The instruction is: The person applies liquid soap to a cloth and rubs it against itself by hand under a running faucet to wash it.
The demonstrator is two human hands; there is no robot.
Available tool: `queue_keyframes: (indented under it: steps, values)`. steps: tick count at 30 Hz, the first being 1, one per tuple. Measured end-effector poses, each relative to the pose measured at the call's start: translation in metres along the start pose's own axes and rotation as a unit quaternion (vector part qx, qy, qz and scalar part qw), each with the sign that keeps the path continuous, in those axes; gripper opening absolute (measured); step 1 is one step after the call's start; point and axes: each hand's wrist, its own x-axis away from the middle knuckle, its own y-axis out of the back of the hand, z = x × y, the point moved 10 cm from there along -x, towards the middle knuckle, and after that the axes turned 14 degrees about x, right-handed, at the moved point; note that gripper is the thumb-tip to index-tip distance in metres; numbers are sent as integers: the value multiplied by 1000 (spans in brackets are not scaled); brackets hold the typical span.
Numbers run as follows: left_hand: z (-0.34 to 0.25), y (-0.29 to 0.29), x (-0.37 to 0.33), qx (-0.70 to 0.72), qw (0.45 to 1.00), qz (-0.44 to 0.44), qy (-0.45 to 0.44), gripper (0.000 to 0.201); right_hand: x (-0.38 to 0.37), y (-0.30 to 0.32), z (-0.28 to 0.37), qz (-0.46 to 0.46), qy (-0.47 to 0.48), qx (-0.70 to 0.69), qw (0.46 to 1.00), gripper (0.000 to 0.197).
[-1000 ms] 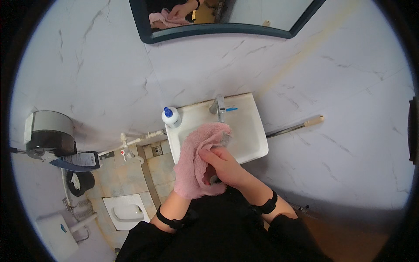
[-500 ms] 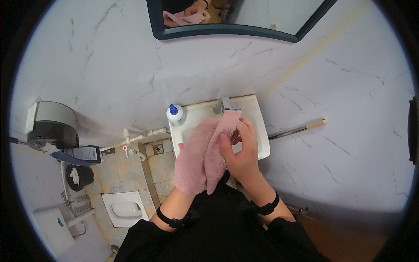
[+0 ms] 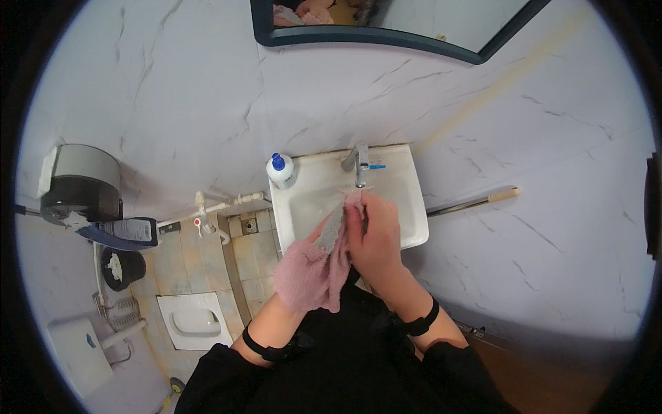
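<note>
A fluffy pink towel (image 3: 303, 276) with a grey underside lies draped over my left hand and wrist, in front of the sink (image 3: 303, 207). Most of my left hand (image 3: 320, 230) is hidden under it; only a bit of skin shows at the cloth's edge, so its grip does not show. Fingers closed, my right hand (image 3: 376, 231) pinches the towel's far end just below the chrome faucet (image 3: 360, 165). A white bottle with a blue cap (image 3: 281, 170) stands on the sink's back left corner.
Above the sink hangs a dark-framed mirror (image 3: 372, 36). A paper dispenser (image 3: 83, 183) is on the left wall, over a black bin (image 3: 134, 269). A squat toilet (image 3: 196, 321) is set in the floor at left. Right of the sink leans a pole with a beige handle (image 3: 503, 194).
The towel's far part has been folded back, baring its grey side and the faucet. My right hand has gone from spread fingers to pinching the towel's end.
</note>
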Motion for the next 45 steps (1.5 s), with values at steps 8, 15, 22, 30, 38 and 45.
queue_keyframes:
  steps: [8,15,22,30,38,45]
  values:
    - [13,2,3,194,978,50,62,57,19,-15,8,98,-21,-42,994,9]
    - [-6,-26,1,-470,881,-25,-49,59,17,0,-2,62,-5,-17,998,16]
    - [0,-21,3,-782,612,45,-108,54,23,-9,-23,151,-79,16,985,11]
    - [14,5,-3,-82,997,9,-10,54,30,-11,-15,143,-32,13,989,15]
    - [17,2,-18,36,998,35,23,52,36,-18,6,131,18,3,991,10]
    - [11,1,-26,153,986,57,46,54,30,-28,0,151,-15,24,988,14]
